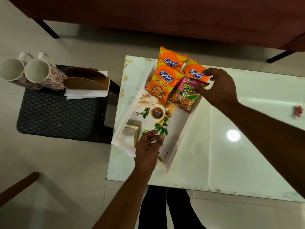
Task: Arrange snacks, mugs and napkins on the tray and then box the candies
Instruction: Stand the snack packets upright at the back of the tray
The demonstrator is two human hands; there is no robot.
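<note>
A white tray [183,134] with a printed tea picture lies on the glossy white table [231,154]. At its far end lie three orange Kurkure packets [165,83] and a pink-green Bingo packet [184,96]. My right hand [219,86] pinches the Bingo packet's top right corner. My left hand [148,146] hovers over the tray's near end, fingers loosely apart, holding nothing. Two floral white mugs [41,75] stand on a dark side stool [56,114] to the left, beside a wooden napkin holder [87,80] with white napkins [85,93].
A small pink wrapped candy [298,111] lies near the table's right edge. A red-brown sofa [165,17] runs along the far side. A wooden furniture edge [18,187] shows at the lower left. My legs are below the table's near edge.
</note>
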